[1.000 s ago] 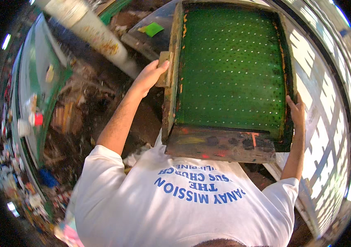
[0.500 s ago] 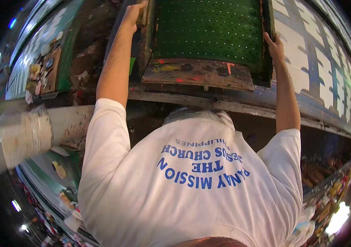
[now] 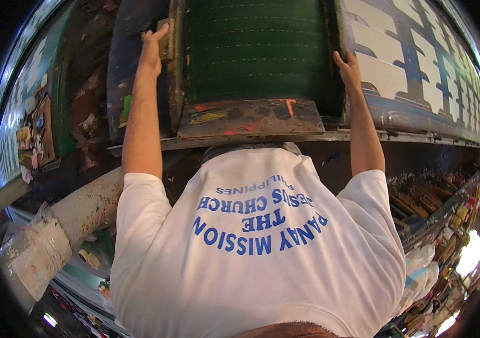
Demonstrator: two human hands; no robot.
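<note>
A screen printing frame (image 3: 330, 62) with dark green mesh and faint rows of marks lies before me on a long table. Across its near end runs a dark board (image 3: 251, 118) smeared with orange and yellow paint. My left hand (image 3: 152, 48) is closed on a wooden block (image 3: 165, 42) at the frame's left side. My right hand (image 3: 349, 67) grips the right side, thumb on the upper edge and the other fingers partly hidden outside. White cut pieces (image 3: 386, 79) lie in rows on the table to the right.
The metal table edge (image 3: 409, 135) runs just in front of my body. A paint-spotted pipe (image 3: 93, 180), wrapped in plastic at its near end, slants at my left. Behind on the right is a cluttered shelf (image 3: 431, 203). Another table with white pieces (image 3: 14, 129) stands far left.
The frame has come down, its near board now close to the table edge, and it appears farther left in the picture. Both hands have kept hold of its sides.
</note>
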